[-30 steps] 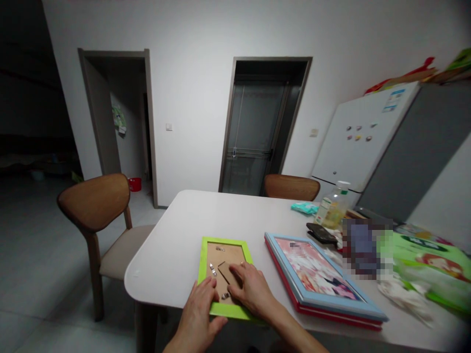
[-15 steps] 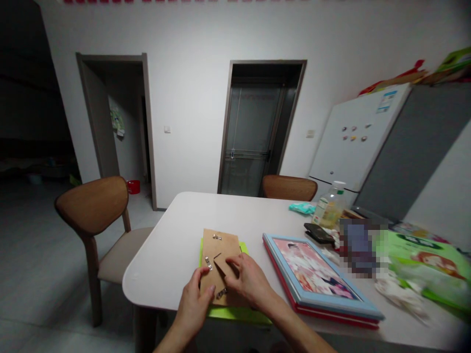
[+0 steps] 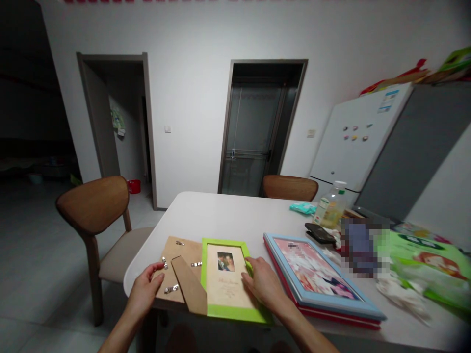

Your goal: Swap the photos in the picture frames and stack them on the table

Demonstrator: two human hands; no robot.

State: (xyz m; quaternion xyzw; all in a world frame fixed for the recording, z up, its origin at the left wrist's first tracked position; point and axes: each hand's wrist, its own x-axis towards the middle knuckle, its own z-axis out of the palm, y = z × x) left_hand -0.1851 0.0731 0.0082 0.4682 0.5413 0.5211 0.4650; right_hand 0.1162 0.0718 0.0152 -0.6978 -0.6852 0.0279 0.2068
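A lime-green picture frame (image 3: pixel 235 312) lies face-up near the table's front edge, with a cream insert (image 3: pixel 221 289) and a small photo (image 3: pixel 225 261) inside it. My right hand (image 3: pixel 267 284) grips its right side, fingertips over the border and insert. To the left lies a brown backing board (image 3: pixel 186 252) with several metal clips and a stand leg (image 3: pixel 189 284); its right part meets the frame. At the board's left edge is my left hand (image 3: pixel 145 287), thumb and fingers apart, holding nothing.
Blue and red frames are stacked on the right, the blue frame (image 3: pixel 305 289) on top. Beyond them are a black object (image 3: pixel 319 233), a plastic bottle (image 3: pixel 330 206), crumpled tissue (image 3: pixel 403 296) and a green package (image 3: pixel 423 255). A wooden chair (image 3: pixel 93 206) stands left of the white table (image 3: pixel 221 211).
The backing board has moved left off the green frame, uncovering the insert and photo. My left hand shifted left with it; my right hand went from its stand leg to the frame's right side.
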